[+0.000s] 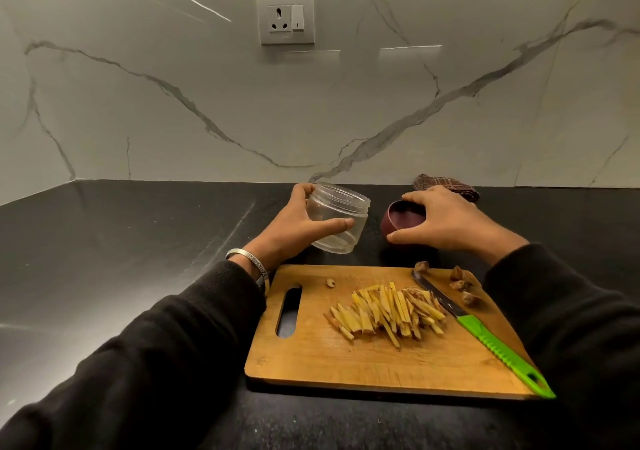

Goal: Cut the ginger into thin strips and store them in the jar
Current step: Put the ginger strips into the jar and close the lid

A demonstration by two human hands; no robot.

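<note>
The clear jar [337, 222] is gripped by the curled fingers of the left hand [298, 224], tilted, lid off, just behind the cutting board [311, 356]. The dark red lid [401, 219] is pinched on the desk [121, 241] by the right hand [446, 219]. Ginger strips [388, 309] are piled mid-board, touched by the green-handled knife [485, 335]; ginger trimmings [462, 285] are seen at the far right corner.
</note>
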